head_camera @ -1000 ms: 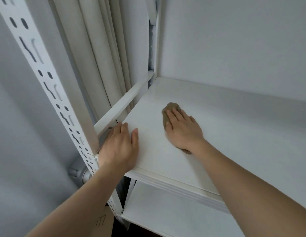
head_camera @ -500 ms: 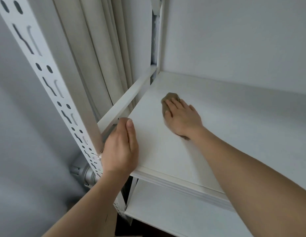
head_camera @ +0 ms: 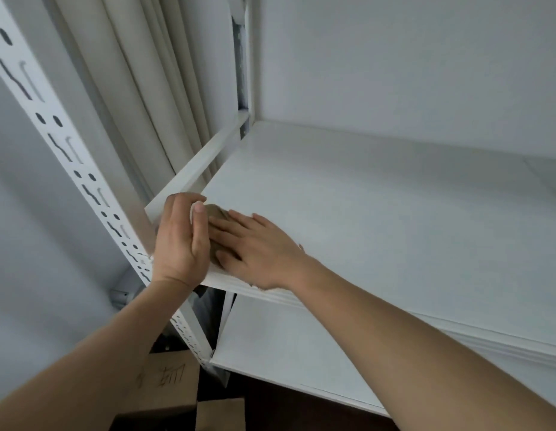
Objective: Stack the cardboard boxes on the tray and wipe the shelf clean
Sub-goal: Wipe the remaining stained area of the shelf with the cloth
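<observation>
My right hand [head_camera: 255,247] lies flat with straight fingers on a brown cloth [head_camera: 217,212], pressing it onto the white shelf [head_camera: 379,219] near its front left corner. Most of the cloth is hidden under the hand. My left hand [head_camera: 180,241] stands on its edge at the shelf's left edge, right beside the cloth, with curved fingers and the thumb up; I see nothing held in it. Two cardboard boxes [head_camera: 168,381] show at the bottom, below the shelf, one with dark writing on it. No tray is in view.
A white perforated upright post [head_camera: 53,138] runs down the left, with a side rail [head_camera: 205,160] leading to the back corner. Cream curtain folds [head_camera: 140,73] hang behind it. A lower white shelf [head_camera: 286,353] sits underneath. A white wall backs the shelf.
My right hand has slid the cloth from the middle left of the shelf toward the front left corner, up against my left hand. My left hand has turned from flat onto its edge.
</observation>
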Tool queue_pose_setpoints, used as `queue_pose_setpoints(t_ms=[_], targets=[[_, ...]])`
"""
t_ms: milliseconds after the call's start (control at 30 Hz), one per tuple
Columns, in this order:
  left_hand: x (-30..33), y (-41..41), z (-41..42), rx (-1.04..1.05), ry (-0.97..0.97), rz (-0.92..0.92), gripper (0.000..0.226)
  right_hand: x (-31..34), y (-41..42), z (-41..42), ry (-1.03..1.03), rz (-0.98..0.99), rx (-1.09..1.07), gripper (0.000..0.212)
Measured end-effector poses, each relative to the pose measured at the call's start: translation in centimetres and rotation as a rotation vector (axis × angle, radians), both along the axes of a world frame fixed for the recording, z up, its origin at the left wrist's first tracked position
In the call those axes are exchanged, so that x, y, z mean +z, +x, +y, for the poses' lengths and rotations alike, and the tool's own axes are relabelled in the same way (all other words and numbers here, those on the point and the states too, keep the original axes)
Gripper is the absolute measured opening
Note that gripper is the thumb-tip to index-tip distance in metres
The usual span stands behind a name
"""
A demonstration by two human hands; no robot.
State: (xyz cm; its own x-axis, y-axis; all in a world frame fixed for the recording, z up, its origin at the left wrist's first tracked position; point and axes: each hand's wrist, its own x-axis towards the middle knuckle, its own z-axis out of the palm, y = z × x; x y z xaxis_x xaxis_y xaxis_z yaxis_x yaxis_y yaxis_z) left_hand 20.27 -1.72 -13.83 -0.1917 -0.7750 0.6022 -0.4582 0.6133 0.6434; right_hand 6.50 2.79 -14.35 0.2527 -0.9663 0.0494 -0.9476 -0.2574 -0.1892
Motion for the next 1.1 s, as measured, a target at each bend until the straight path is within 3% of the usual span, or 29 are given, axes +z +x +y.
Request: queue_pose_setpoints(t_ms=[267,500,967,1100], targets=[[2.8,-4.8,3.3,-0.133,0.037,-0.107,0.036,0.0,-4.9,5.4,0.025,0.003,-0.112,0.053],[3.5,-8.1,6.0,-0.267,-0.024,-0.239,0.027,0.2,-11.3,7.7,-0.009,-0.004,-0.435,0.053],[1.6,-12.4,9.9,-0.358,0.060,-0.248,0.028,-0.1,-25.0,15.4,0.039,0.041,-0.915,0.055],[1.3,-13.7,10.7,-0.373,0.118,-0.267,0.026,-0.5,-26.1,17.9,-0.008,0.004,-1.162,0.058]])
